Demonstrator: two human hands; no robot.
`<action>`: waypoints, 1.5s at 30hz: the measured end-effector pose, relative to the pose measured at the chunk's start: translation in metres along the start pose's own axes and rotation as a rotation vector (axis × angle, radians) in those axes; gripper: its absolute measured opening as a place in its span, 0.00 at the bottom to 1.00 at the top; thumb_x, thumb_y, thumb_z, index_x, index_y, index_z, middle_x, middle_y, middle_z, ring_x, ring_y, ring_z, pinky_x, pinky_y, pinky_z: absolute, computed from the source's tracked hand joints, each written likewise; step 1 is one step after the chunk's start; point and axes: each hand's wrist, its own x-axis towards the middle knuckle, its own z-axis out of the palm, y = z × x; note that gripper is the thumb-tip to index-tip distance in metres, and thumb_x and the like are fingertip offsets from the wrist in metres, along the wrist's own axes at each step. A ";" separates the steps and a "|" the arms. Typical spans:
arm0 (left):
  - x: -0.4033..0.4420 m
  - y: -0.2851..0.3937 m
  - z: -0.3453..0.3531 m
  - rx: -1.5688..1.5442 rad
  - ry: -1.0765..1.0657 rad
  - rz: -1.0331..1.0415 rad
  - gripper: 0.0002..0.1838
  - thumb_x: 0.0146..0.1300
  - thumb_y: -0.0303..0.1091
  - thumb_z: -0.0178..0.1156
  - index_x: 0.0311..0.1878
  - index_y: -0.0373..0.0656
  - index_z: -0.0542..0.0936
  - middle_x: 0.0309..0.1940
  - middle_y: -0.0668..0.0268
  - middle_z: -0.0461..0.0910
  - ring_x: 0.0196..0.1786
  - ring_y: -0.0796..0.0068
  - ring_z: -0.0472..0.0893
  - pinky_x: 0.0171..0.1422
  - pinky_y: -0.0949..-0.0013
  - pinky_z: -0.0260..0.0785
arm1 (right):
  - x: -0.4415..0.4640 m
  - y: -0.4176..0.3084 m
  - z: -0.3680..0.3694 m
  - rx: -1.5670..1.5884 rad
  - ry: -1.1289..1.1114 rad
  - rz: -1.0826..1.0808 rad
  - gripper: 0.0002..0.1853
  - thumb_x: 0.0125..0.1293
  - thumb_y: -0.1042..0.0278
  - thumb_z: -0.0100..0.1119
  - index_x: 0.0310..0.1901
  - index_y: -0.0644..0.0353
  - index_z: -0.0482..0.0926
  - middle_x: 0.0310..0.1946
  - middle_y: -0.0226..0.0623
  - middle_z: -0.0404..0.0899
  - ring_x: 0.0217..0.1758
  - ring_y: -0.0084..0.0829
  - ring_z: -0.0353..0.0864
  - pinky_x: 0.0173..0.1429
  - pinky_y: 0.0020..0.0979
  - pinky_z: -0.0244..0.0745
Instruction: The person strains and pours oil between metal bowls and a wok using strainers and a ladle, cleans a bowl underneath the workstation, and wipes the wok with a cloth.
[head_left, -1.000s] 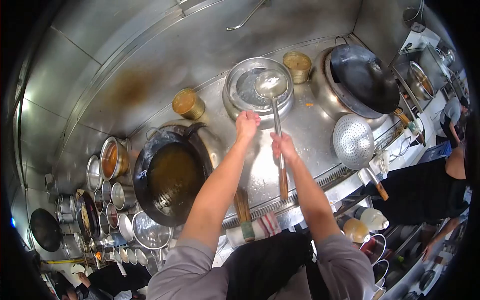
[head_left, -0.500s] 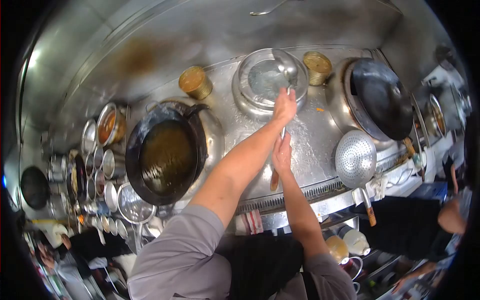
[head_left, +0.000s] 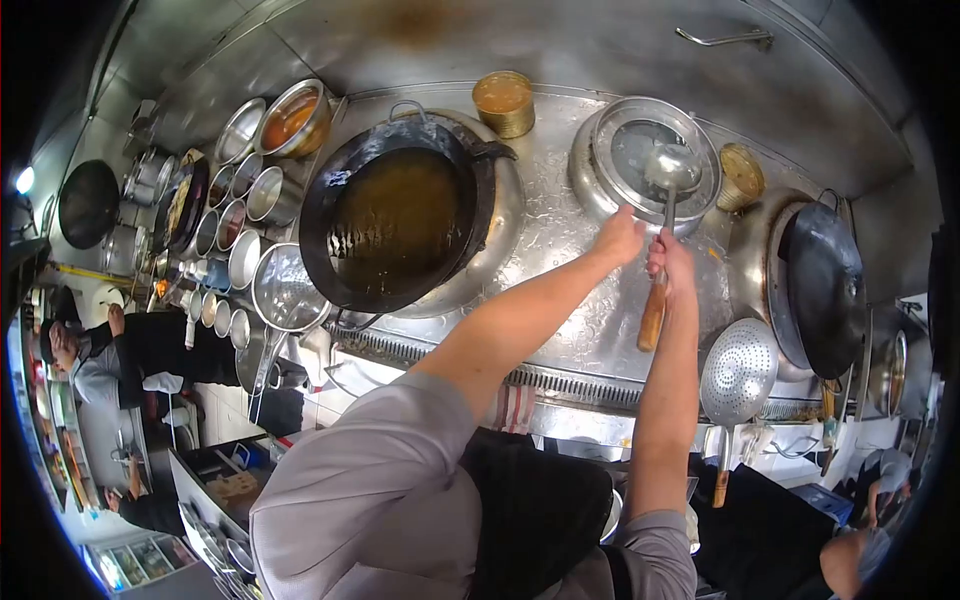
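Observation:
A long ladle (head_left: 674,170) with a wooden handle lies over a round metal pot of water (head_left: 590,175) near the back of the steel counter. My right hand (head_left: 672,258) is closed round the ladle's shaft, just above the wooden part. Close to its left, my left hand (head_left: 620,238) is beside the pot's front rim, its fingers bunched; whether anything is in them is hidden. A big black wok of dark oil (head_left: 400,220) stands to the left. The perforated skimmer (head_left: 739,372) rests at the right of my right forearm.
Tins (head_left: 505,104) (head_left: 740,178) flank the pot. A second black wok (head_left: 825,285) stands tilted at the right. At left are metal bowls (head_left: 293,118), several small pots and a strainer (head_left: 285,290). People (head_left: 100,350) are at the far left; another is at lower right.
The view has swung left, so the counter appears shifted right. My left hand has left the ladle's shaft near its bowl and moved to the pot's front; my right hand still holds the ladle.

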 end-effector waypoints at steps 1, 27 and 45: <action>0.005 0.010 -0.003 0.053 -0.070 -0.085 0.28 0.68 0.43 0.57 0.60 0.25 0.71 0.43 0.40 0.83 0.52 0.45 0.84 0.57 0.52 0.75 | -0.003 0.007 -0.005 0.178 -0.104 0.060 0.12 0.76 0.59 0.53 0.35 0.54 0.70 0.17 0.24 0.67 0.12 0.19 0.64 0.13 0.23 0.62; -0.081 0.018 -0.023 -0.101 0.117 0.429 0.12 0.66 0.39 0.59 0.32 0.40 0.77 0.30 0.54 0.77 0.40 0.49 0.78 0.44 0.53 0.70 | -0.125 0.087 0.054 -0.757 0.481 -0.674 0.32 0.75 0.53 0.53 0.72 0.64 0.62 0.63 0.59 0.74 0.65 0.55 0.75 0.63 0.44 0.71; -0.454 -0.179 -0.311 0.043 0.355 -0.249 0.11 0.69 0.24 0.45 0.52 0.37 0.71 0.39 0.56 0.86 0.45 0.48 0.86 0.50 0.53 0.77 | -0.152 0.284 0.087 -1.179 0.176 -0.744 0.28 0.79 0.66 0.36 0.71 0.79 0.57 0.70 0.69 0.62 0.73 0.62 0.62 0.76 0.46 0.59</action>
